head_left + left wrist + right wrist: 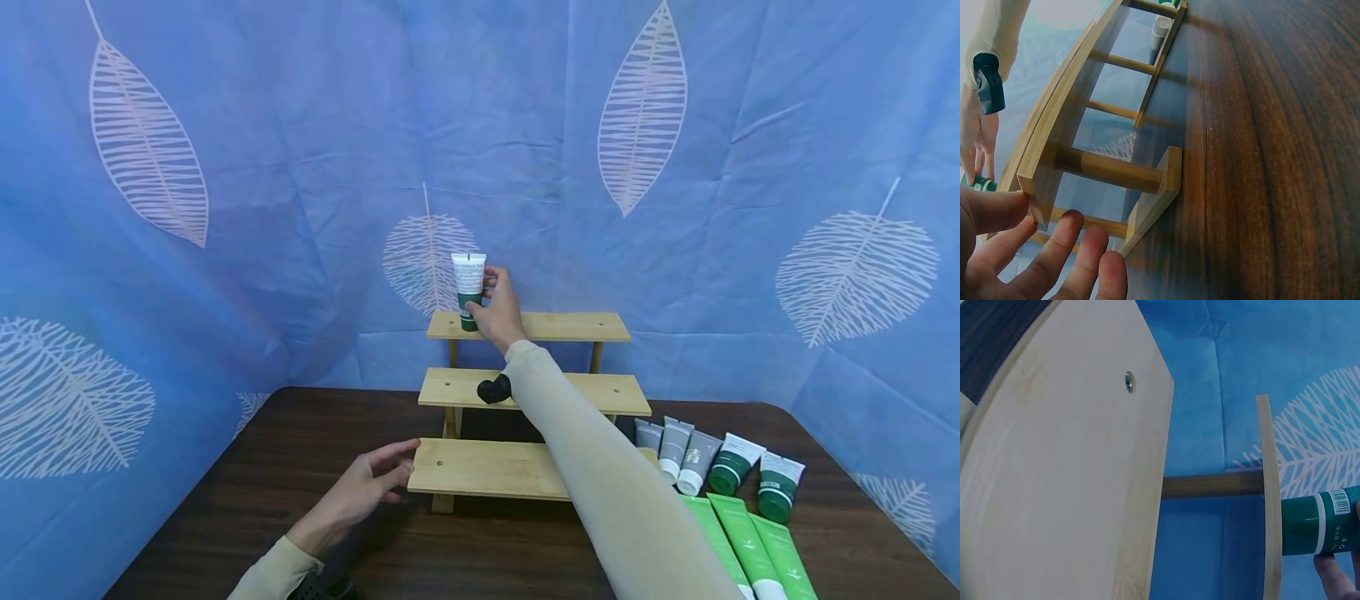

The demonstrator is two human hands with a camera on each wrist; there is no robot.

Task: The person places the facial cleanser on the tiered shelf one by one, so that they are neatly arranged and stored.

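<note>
A white and green squeeze tube stands cap down at the left end of the top step of a three-step wooden stand. My right hand grips it from the right side, thumb in front. In the right wrist view the tube's green cap meets the top board, with fingertips beside it. Down at the stand's lowest step, my left hand pinches the left end of the board between thumb and index finger. The left wrist view shows that thumb on the board's corner, the other fingers spread below.
Right of the stand, several grey tubes and two white and green tubes lie on the dark wooden table. Bright green tubes lie nearer, partly behind my right sleeve. A blue leaf-patterned cloth hangs behind.
</note>
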